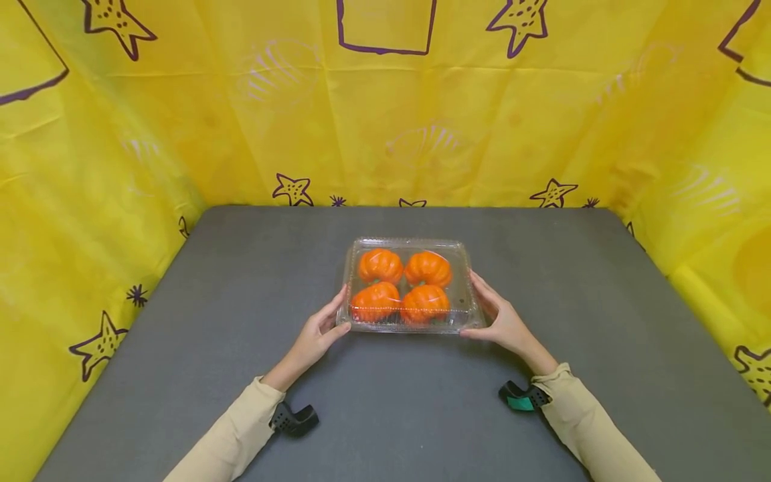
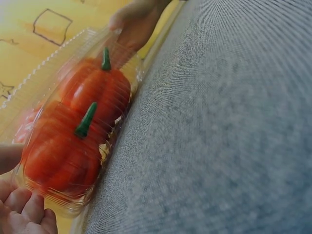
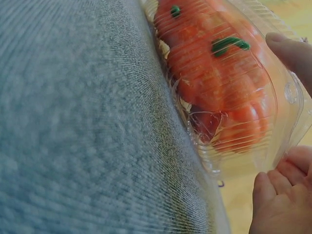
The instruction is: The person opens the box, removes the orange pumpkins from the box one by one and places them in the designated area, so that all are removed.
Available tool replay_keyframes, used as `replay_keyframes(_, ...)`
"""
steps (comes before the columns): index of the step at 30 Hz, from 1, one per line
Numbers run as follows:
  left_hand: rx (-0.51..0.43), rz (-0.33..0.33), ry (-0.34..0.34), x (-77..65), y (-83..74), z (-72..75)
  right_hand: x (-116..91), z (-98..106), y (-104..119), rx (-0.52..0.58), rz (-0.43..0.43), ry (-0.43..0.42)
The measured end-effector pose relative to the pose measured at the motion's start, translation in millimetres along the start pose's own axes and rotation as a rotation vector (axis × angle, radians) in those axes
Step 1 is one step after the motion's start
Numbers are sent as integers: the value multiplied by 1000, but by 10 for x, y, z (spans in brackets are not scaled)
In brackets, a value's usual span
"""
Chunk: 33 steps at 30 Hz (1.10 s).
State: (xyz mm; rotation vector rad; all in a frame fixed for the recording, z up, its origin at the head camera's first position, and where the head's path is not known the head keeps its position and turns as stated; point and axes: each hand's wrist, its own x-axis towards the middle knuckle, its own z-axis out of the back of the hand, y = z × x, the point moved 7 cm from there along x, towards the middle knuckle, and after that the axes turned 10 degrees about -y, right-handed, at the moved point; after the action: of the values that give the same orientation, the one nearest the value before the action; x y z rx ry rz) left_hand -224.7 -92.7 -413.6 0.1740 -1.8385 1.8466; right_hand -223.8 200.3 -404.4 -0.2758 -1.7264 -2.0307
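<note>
A clear plastic clamshell box (image 1: 461,289) holds several small orange toy pumpkins (image 1: 428,269). My left hand (image 1: 319,329) grips its left end, with the thumb at the near corner and the fingers along the side. At the opposite end my right hand (image 1: 504,325) grips the box the same way. Green stems (image 2: 87,120) show through the ribbed plastic in the left wrist view. From the right wrist, the right thumb (image 3: 287,51) lies on the box's edge, the other fingers curling at the corner below. The lid looks closed over the pumpkins.
The box is over the middle of a dark grey table (image 1: 241,281). Yellow cloth (image 1: 373,120) printed with stars and shells hangs behind the table and along both sides. Black wrist straps (image 1: 294,420) sit at both beige sleeves (image 1: 235,428).
</note>
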Motion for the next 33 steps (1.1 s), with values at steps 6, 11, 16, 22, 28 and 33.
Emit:
replay_keyframes(6, -2, -35, 3, 0, -42, -3, -7, 3, -6, -19, -13, -10)
replay_keyframes(11, 8, -57, -11, 10, -52, 7, 8, 4, 26, -22, 17, -19)
replay_keyframes(16, 10, -68, -19, 13, -48, 14, 8, 21, 89, -46, 59, -23)
replay_keyframes(22, -17, -33, -34, 35, -21, 39, 47, 22, 274, -120, 101, -3)
replay_keyframes(28, -21, -3, -48, 26, -21, 50, 64, -6, 363, -197, 82, 27)
replay_keyframes(33, -20, 6, -59, 25, -11, 50, 100, 24, 393, -213, 83, 26)
